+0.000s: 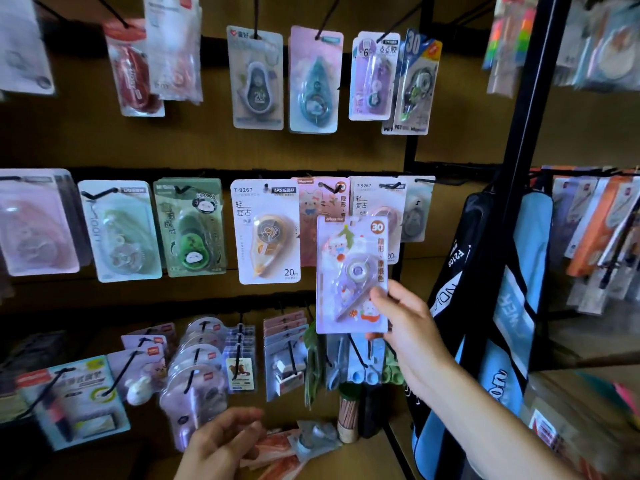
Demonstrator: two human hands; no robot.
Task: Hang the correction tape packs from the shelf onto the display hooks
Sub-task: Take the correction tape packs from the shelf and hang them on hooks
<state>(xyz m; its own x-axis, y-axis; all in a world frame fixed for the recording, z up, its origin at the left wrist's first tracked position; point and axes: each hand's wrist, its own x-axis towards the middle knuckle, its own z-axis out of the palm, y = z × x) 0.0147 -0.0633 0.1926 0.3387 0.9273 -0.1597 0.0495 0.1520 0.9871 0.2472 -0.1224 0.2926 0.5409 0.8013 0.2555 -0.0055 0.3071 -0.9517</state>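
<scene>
My right hand [407,320] grips the lower right corner of a lilac correction tape pack [349,271] marked 30 and holds it upright in front of the middle row. Its top edge sits just below a black display hook [329,187] that carries a pink pack [313,220]. Low in the view, my left hand [223,445] hovers with loosely curled fingers over several loose packs [294,445] lying on the shelf [363,460]. I cannot tell whether it touches them.
Rows of hooks hold many tape packs, such as a white T-9267 pack [266,233] left of the held one. A black upright post [519,133] and hanging blue-black bags [491,289] stand to the right. A cup of pencils [348,415] sits on the shelf.
</scene>
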